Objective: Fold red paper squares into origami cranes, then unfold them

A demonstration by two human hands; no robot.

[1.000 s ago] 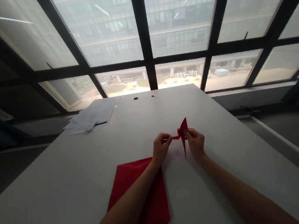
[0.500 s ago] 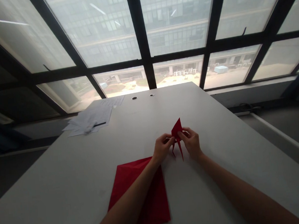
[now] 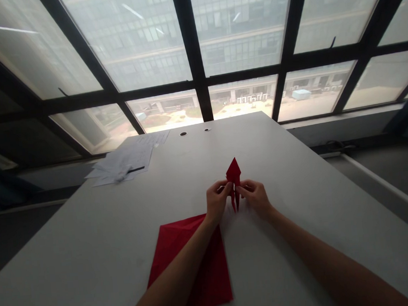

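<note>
A small piece of folded red paper (image 3: 233, 171) is held up over the table between my two hands. Its pointed top faces away from me, and two narrow legs hang toward me with a thin gap between them. My left hand (image 3: 217, 199) pinches the paper's left side. On the right side, my right hand (image 3: 254, 194) pinches it between thumb and fingers. Under my left forearm lies a larger red paper sheet (image 3: 206, 275), creased near its far edge and partly hidden by the arm.
The white table (image 3: 279, 175) reaches to a dark-framed window (image 3: 202, 82). Loose white papers (image 3: 126, 156) lie at the far left with a black pen-like stick (image 3: 135, 169) on them. Two round holes (image 3: 183, 134) are set near the far edge.
The folded red paper has moved slightly left and turned more upright. Its two legs, spread before, now hang closer together. My right hand has shifted left with it.
</note>
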